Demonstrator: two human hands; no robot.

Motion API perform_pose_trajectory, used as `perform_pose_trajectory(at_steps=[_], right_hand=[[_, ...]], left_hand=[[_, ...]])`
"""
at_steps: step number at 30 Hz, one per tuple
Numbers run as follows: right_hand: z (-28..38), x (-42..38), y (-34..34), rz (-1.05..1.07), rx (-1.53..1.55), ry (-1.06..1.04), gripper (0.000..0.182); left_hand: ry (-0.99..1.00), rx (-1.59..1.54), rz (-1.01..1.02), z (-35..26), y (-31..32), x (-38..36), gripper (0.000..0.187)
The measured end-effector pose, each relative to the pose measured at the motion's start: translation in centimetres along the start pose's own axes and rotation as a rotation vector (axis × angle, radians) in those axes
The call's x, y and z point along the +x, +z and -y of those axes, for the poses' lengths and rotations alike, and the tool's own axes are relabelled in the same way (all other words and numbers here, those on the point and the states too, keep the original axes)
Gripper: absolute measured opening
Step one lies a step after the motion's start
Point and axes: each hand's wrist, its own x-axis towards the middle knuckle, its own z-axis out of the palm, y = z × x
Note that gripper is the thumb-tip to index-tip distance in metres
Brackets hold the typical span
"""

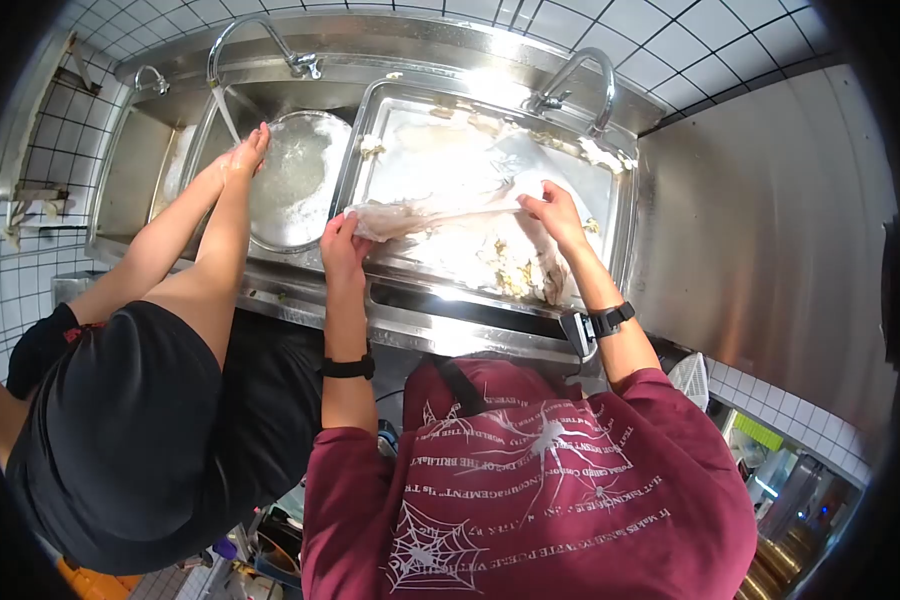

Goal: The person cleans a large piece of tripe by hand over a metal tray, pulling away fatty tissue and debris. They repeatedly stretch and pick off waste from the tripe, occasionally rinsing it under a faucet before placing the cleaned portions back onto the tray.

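Note:
A long, pale, slick strip of raw animal tissue (425,214) stretches between my two hands over a metal tray (355,160). My left hand (343,246) pinches its thicker left end near the tray's left side. Farther right, my right hand (556,213) has thumb and fingers closed on the narrower end. More whitish, wet material lies beneath it, partly washed out by glare. Yellowish-brown bits (515,268) are heaped on the tray below my right hand. The tray rests across the steel sink.
At the left, another person's hands (245,152) are together under running water from a curved faucet (255,25). A round basin of water (295,180) stands beside them. Another faucet (595,70) arches over the tray's back right. A steel panel (770,220) stands at the right.

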Motion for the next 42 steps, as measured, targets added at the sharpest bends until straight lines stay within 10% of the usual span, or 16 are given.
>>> perform_pose_trajectory(at_steps=[17,21,23,31,39,42], right_hand=[[-0.5,-8.7,-1.2,-0.044,-0.266,0.152,0.045],[0.3,-10.9,-1.0,-0.073,-0.703,0.013,0.032],[1.0,-10.9,0.0,-0.270,-0.769,-0.445,0.025],[1.5,-4.7,6.5,0.167,-1.021,-0.558,0.018],[3.0,-11.3,0.2,0.315,-0.622,-0.587,0.014],[1.7,-13.8,-1.9,0.312,-0.625,-0.489,0.014]], left_hand=[[0.497,1.302,0.195,3.1,0.0,-8.7,0.044],[0.491,1.224,0.119,4.2,-1.5,-8.0,0.041],[0.481,1.310,0.082,4.1,-1.6,-8.3,0.039],[0.431,1.596,0.034,2.5,-1.1,-8.0,0.030],[1.051,1.854,0.086,2.8,-1.3,-4.3,0.024],[0.873,1.933,0.154,3.6,-0.7,-2.5,0.020]])
